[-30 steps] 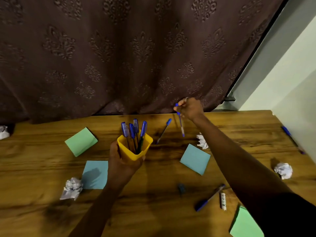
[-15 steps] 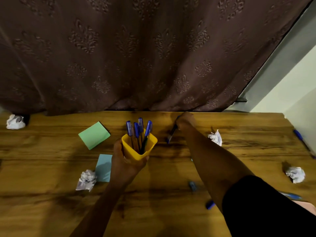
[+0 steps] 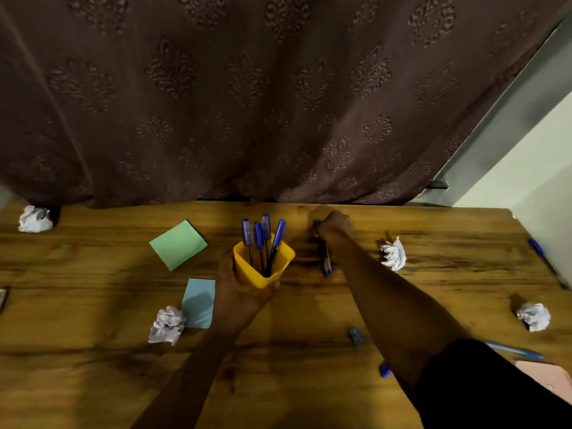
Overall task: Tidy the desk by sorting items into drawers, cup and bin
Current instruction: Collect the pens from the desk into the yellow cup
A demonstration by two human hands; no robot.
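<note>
My left hand [image 3: 238,292] grips a yellow cup [image 3: 263,264] from below and holds it over the wooden desk [image 3: 93,366]. Several blue pens [image 3: 263,236] stand in the cup. My right hand [image 3: 334,226] reaches to the far side of the desk, just right of the cup, and holds a blue pen [image 3: 325,258] whose lower end points down toward me; a blue tip shows at the fist's left side.
Crumpled paper balls lie at the far left [image 3: 34,218], near left [image 3: 167,325], middle right [image 3: 393,253] and right [image 3: 534,316]. A green note pad [image 3: 178,244] and a blue one [image 3: 198,301] lie left of the cup. More pens lie at right [image 3: 537,247] and near my arm [image 3: 385,371]. A curtain hangs behind.
My right hand went down from the air to the desk beside the cup and closed on the pens there. The left hand kept the cup steady. The camera tilted.
</note>
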